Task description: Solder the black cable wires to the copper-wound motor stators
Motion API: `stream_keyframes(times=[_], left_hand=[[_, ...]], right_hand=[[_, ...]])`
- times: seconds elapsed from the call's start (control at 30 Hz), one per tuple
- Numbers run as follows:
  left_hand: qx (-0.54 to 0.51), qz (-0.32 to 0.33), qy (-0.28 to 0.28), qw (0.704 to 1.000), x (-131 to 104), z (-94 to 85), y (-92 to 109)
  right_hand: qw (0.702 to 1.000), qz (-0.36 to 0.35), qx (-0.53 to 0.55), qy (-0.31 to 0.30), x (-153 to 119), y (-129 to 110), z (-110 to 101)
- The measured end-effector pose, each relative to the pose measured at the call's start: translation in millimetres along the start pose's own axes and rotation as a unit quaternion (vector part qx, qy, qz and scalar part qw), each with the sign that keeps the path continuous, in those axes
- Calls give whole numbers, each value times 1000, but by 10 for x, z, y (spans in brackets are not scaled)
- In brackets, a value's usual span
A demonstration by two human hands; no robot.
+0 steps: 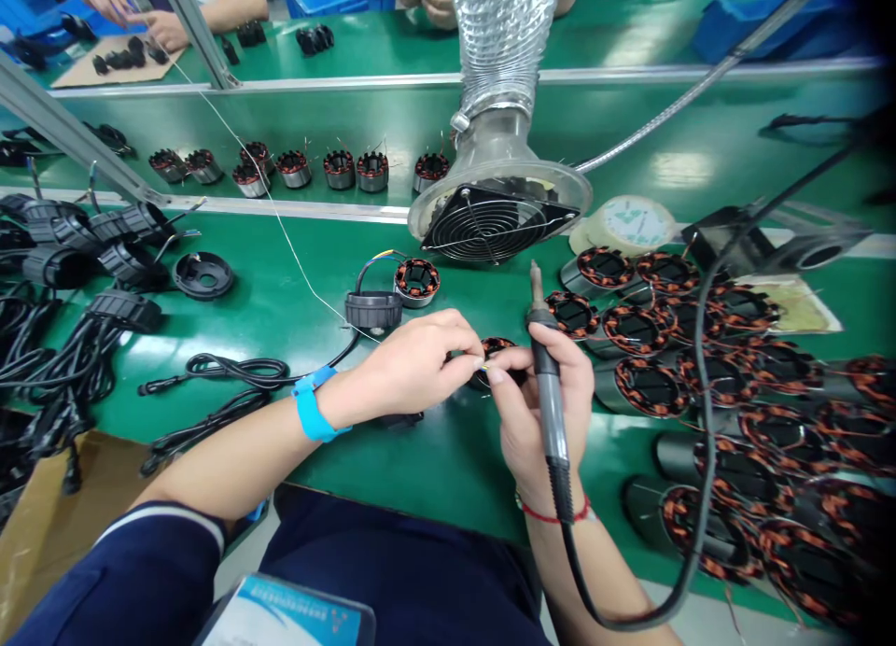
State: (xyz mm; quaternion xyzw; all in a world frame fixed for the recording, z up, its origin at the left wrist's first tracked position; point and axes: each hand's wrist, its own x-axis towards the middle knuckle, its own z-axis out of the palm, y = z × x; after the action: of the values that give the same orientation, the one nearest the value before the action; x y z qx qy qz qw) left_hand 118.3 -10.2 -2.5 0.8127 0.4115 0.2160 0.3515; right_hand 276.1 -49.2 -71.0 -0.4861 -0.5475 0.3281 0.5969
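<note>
My left hand (420, 361), a blue strap at its wrist, is closed in a pinch on thin coloured wires (484, 368). Its fingertips meet those of my right hand (522, 417), whose thumb and forefinger pinch at the same spot. A soldering iron (553, 413) lies in my right hand, its tip (536, 277) pointing up and away. Partly hidden behind my fingers is a copper-wound stator (498, 345). Just beyond my left hand stand a black round housing (373, 310) with coloured wires and another stator (417, 282). A thin pale strand (294, 249) runs down to my left hand.
A fume extractor hood (500, 184) hangs ahead. Rows of stators (644, 385) fill the right side, near the iron's looping cable (704, 422). Black housings (126, 245) and coiled cables (242, 371) lie left. Other people's hands (158, 30) work across the bench.
</note>
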Motion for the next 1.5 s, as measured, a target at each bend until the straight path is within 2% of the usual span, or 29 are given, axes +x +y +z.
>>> stream_keyframes(times=[0.13,0.3,0.5,0.67,0.77,0.97,1.13,1.33,1.5], left_hand=[[4,-15,-25,1000,3,-18,-7],[16,3,-66,998,14,-23,-54],[14,-6,-57,998,9,-3,-72],[-2,-35,-63,997,-6,17,-76],[-12,-58,-63,996,-1,27,-95],[1,-96,-54,994,22,-1,-130],[3,-110,-59,992,46,-23,-165],[-3,-72,-32,997,36,-27,-205],[-29,-85,-22,996,78,-67,-198]], right_hand=[[1000,-4,1,6,-29,38,-30],[1000,10,-15,12,-42,85,-61],[999,7,-4,33,-21,50,-4],[999,17,-37,35,-20,90,-20],[998,24,-62,20,-15,135,-46],[980,-69,-179,-43,-8,135,-122],[974,-71,-189,-107,8,219,-206],[976,-94,-189,-58,-16,157,-83],[975,-50,-215,-40,4,71,31]])
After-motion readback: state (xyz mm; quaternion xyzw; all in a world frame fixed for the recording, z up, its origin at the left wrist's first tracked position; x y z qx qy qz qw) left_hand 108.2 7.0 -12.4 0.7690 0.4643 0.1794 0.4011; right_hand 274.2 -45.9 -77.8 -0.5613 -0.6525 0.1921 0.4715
